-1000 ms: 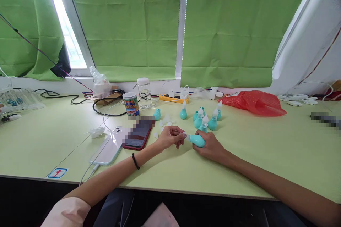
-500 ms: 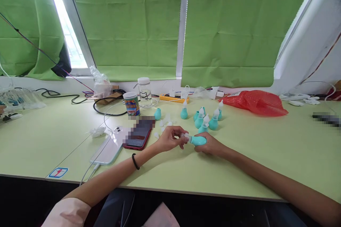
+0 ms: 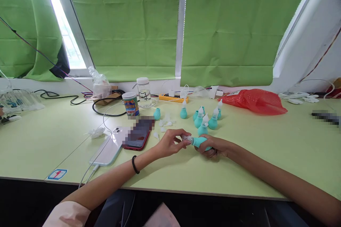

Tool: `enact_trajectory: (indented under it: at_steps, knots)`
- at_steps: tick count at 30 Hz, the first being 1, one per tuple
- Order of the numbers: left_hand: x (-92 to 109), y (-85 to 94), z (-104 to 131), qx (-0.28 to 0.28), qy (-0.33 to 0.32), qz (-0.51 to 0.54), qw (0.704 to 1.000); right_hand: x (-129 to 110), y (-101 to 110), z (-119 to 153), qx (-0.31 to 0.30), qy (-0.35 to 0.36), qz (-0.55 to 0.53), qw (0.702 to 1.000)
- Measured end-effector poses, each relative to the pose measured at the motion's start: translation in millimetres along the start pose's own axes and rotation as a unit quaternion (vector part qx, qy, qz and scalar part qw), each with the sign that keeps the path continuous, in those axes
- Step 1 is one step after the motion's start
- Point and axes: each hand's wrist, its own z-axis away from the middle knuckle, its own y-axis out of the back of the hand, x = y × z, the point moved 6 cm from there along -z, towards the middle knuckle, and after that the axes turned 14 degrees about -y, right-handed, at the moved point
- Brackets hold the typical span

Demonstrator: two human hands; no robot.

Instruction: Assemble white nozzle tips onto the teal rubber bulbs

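Observation:
My right hand (image 3: 211,145) is wrapped round a turquoise squeeze bulb (image 3: 198,142), which lies sideways with its neck to the left. At that neck, my left hand (image 3: 173,142) pinches a clear nozzle tip (image 3: 188,138) between thumb and fingers; it touches the bulb's mouth, but how deep it sits I cannot tell. Just beyond stand several turquoise bulbs (image 3: 212,123) with translucent tips on them. A bare bulb (image 3: 157,114) stands further left, beside a small heap of loose translucent tips (image 3: 167,122).
Left of my hands lie a red-cased phone (image 3: 138,134) and a white phone (image 3: 109,147) with a cable. Behind are a printed canister (image 3: 130,105), a clear jar (image 3: 144,94), a power strip (image 3: 173,98) and a red plastic bag (image 3: 253,101).
My right hand has closed further over the bulb, with its fingers now wrapped across it. My left hand still pinches the clear tip, which shows more plainly at the bulb's neck.

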Motion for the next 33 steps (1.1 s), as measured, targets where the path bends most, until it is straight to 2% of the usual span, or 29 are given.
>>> enact_trajectory:
  at_steps: [8,15,23,26,30,33]
  knots:
    - [7,-1.1,1,-0.003,-0.046,-0.045,0.998,6,2,-4,-0.064,-0.015,-0.027,0.998]
    - [15,-3.5,0,-0.021,-0.116,-0.039,0.992,7,3,-5,-0.058,-0.032,-0.036,0.997]
    - [18,-3.6,0,-0.025,-0.137,-0.08,0.987,3,-2,-2,-0.07,-0.009,-0.047,0.996]
    - [21,10.9,-3,0.006,-0.143,-0.123,0.982,0,-4,-3,-0.075,0.029,-0.047,0.996]
    - [8,45.7,-12,0.081,-0.116,-0.258,0.956,0,-3,-4,-0.086,0.045,-0.036,0.995]
    - [-13,54.2,-18,0.03,-0.084,-0.424,0.901,1,-2,-4,-0.084,0.046,-0.037,0.995]
